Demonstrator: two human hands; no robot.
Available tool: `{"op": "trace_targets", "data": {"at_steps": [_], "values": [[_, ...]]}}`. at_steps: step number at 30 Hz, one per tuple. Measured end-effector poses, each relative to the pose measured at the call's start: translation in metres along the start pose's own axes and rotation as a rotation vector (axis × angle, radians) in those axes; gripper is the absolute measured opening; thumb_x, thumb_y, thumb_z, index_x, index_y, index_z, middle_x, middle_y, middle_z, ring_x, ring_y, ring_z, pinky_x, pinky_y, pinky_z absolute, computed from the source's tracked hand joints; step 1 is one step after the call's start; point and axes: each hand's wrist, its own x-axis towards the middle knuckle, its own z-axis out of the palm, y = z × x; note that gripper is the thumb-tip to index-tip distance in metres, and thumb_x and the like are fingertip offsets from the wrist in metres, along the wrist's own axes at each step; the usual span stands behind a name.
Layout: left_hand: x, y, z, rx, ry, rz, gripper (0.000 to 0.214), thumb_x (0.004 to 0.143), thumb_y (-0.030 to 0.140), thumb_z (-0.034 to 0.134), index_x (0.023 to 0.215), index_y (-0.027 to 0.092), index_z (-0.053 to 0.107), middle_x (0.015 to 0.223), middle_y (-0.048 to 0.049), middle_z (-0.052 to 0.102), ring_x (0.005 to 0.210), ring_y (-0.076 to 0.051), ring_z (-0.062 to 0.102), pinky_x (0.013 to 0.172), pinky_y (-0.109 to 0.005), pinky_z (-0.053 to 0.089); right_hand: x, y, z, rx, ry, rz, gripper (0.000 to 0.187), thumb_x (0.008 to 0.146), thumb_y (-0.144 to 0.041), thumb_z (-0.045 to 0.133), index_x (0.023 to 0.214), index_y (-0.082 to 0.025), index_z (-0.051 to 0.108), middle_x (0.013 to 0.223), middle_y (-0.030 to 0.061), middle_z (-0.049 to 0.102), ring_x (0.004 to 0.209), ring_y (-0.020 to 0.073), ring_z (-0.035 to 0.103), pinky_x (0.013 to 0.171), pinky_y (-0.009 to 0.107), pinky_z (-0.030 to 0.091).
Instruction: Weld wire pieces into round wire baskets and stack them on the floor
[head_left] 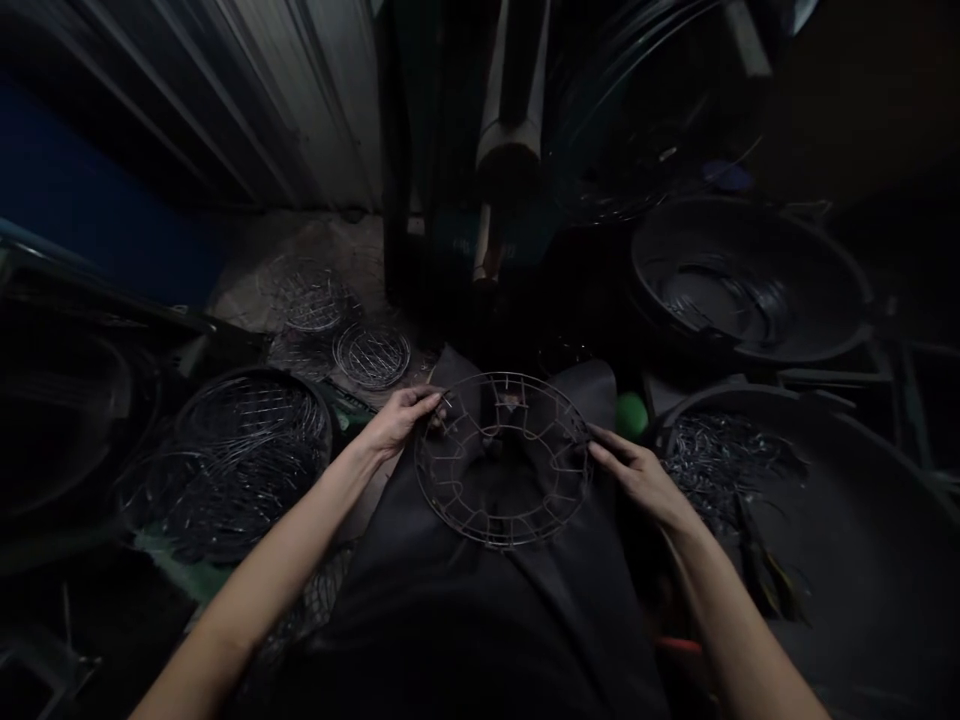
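A round wire frame (pixel 502 460) with two concentric rings and short spokes lies tilted over my lap, above dark trousers. My left hand (pixel 397 418) pinches its upper left rim, fingers closed on the wire. My right hand (pixel 634 470) grips the right rim, fingers curled round the outer ring. Both forearms reach in from the bottom corners.
A dark tub (pixel 247 450) of wire frames sits at my left, with small round wire grids (pixel 373 355) on the floor behind it. A tub of short wire pieces (pixel 720 455) is at my right, another dark basin (pixel 742 285) behind. A machine post (pixel 510 150) stands ahead.
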Motion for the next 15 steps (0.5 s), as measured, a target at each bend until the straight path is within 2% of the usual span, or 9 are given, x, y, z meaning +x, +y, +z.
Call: {"op": "trace_targets", "data": {"at_steps": [2,5,7,10,15], "values": [[-0.003,-0.002,0.003,-0.016,0.002,0.039,0.048,0.063,0.046,0.077,0.088,0.010,0.058,0.065,-0.0037,0.064,0.047,-0.008,0.053,0.045,-0.018,0.040,-0.003,0.005,0.009,-0.002,0.091,-0.041,0.054,0.071,-0.056,0.064,0.107,-0.017,0.067,0.112,0.0106,0.067,0.109,0.0264,0.059,0.098,0.042,0.043],[-0.005,-0.009,0.003,-0.036,-0.002,0.103,0.043,0.069,0.044,0.073,0.090,0.011,0.055,0.054,0.0024,0.057,0.033,-0.001,0.034,0.036,-0.013,0.026,-0.013,0.012,0.028,0.027,0.286,-0.089,0.050,0.074,-0.054,0.061,0.105,-0.015,0.066,0.109,0.0108,0.067,0.106,0.0244,0.059,0.098,0.041,0.042],[-0.004,-0.014,-0.002,-0.052,-0.021,0.109,0.038,0.072,0.041,0.072,0.090,0.011,0.055,0.050,0.0063,0.051,0.030,0.001,0.025,0.035,-0.012,0.021,-0.020,0.013,0.037,0.076,0.334,-0.094,0.049,0.076,-0.051,0.059,0.110,-0.016,0.064,0.115,0.0106,0.064,0.110,0.0227,0.057,0.100,0.039,0.040],[0.001,-0.018,-0.009,-0.063,-0.036,0.092,0.035,0.072,0.038,0.072,0.089,0.013,0.055,0.052,0.0066,0.051,0.031,0.002,0.024,0.035,-0.012,0.022,-0.025,0.010,0.037,0.135,0.257,-0.075,0.047,0.078,-0.048,0.060,0.114,-0.017,0.062,0.119,0.0095,0.062,0.112,0.0214,0.055,0.099,0.037,0.040],[0.003,-0.023,-0.014,-0.107,-0.019,0.105,0.032,0.071,0.036,0.073,0.084,0.014,0.054,0.052,0.0079,0.049,0.030,0.003,0.023,0.034,-0.010,0.024,-0.022,-0.007,0.016,0.109,0.096,-0.143,0.036,0.075,-0.044,0.065,0.098,-0.018,0.069,0.103,0.0067,0.065,0.100,0.0201,0.059,0.094,0.036,0.042]]}}
